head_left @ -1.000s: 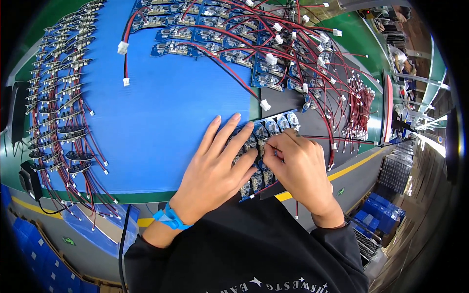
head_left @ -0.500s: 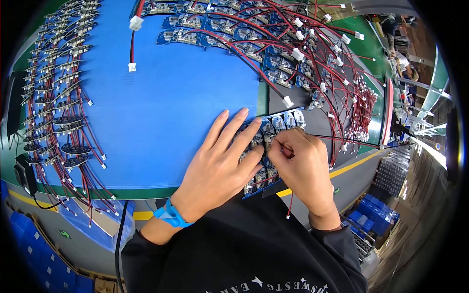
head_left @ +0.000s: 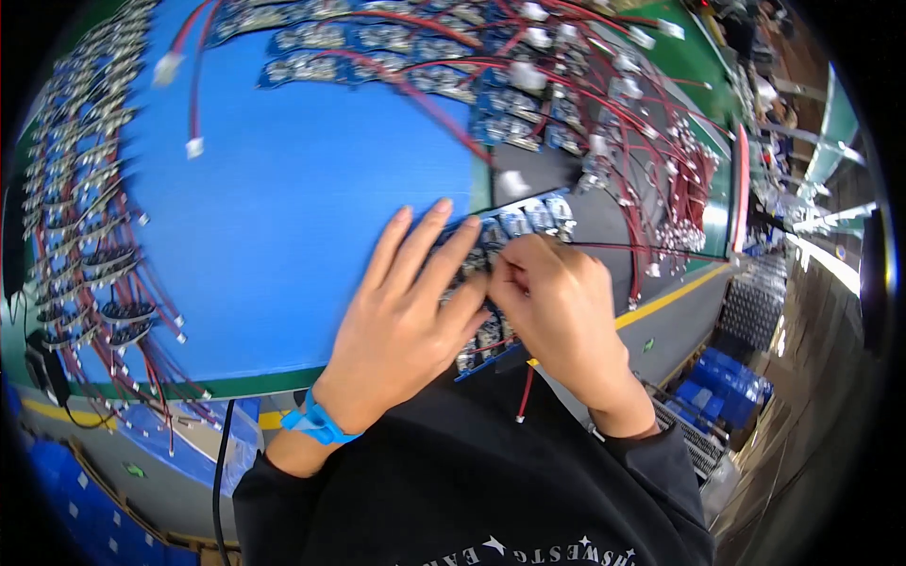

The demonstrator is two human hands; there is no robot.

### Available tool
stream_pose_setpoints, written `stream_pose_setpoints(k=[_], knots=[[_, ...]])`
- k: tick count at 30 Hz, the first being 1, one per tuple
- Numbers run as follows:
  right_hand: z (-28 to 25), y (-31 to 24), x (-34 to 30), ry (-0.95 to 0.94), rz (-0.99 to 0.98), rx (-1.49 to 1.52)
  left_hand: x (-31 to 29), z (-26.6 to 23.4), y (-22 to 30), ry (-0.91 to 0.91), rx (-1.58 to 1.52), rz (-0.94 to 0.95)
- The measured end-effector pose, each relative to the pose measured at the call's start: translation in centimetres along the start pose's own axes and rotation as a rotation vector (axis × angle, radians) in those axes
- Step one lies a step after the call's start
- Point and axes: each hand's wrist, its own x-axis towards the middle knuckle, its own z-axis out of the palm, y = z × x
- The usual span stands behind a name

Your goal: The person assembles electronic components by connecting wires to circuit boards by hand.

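A panel of small blue circuit boards (head_left: 538,215) lies at the table's near edge, partly covered by both hands. My left hand (head_left: 396,311), with a blue wrist strap (head_left: 321,421), rests on its left side, fingers stretched and spread. My right hand (head_left: 562,311) is closed in a pinch over the middle of the panel. A red-and-black wire shows faintly between its curled fingers; the fingertips are mostly hidden. Below this hand, a red-and-black wire (head_left: 527,391) with a small white plug hangs over the panel's near edge.
More blue boards (head_left: 382,64) with wires and white plugs lie at the back. Bundled red-and-black wires (head_left: 694,189) rest at right on a dark mat. Rows of wired boards (head_left: 85,189) stand along the left of the blue sheet (head_left: 283,217). Blue crates (head_left: 722,387) are beyond the table.
The whole view has shifted, so table things sit further left and are blurred. My right hand is still pinched over the panel, its wrist turned slightly; my left stays spread on it.
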Motion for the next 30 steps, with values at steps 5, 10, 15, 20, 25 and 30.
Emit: stream_pose_setpoints(k=[5, 10, 15, 20, 25, 30], knots=[[-0.1, 0.5, 0.0, -0.073, 0.015, 0.028, 0.1, 0.1, -0.1, -0.009, 0.012, 0.023], [-7.3, 2.2, -2.9, 0.507, -0.128, 0.167, -0.1, -0.5, 0.2, -0.015, 0.056, -0.045], [-9.0, 12.2, -5.3, 0.775, 0.594, 0.234, 0.2, -0.2, 0.6, -0.019, 0.008, -0.078], [-1.4, 20.8, -4.5, 0.29, 0.499, 0.397, 0.3, 0.0, 0.6, -0.037, 0.04, -0.056], [-1.3, 20.8, -4.6, 0.272, 0.585, 0.418, 0.2, -0.2, 0.6, -0.032, 0.05, -0.059], [-2.3, 21.2, -5.0, 0.38, 0.652, 0.548, 0.3, -0.1, 0.6, -0.024, 0.051, -0.062]])
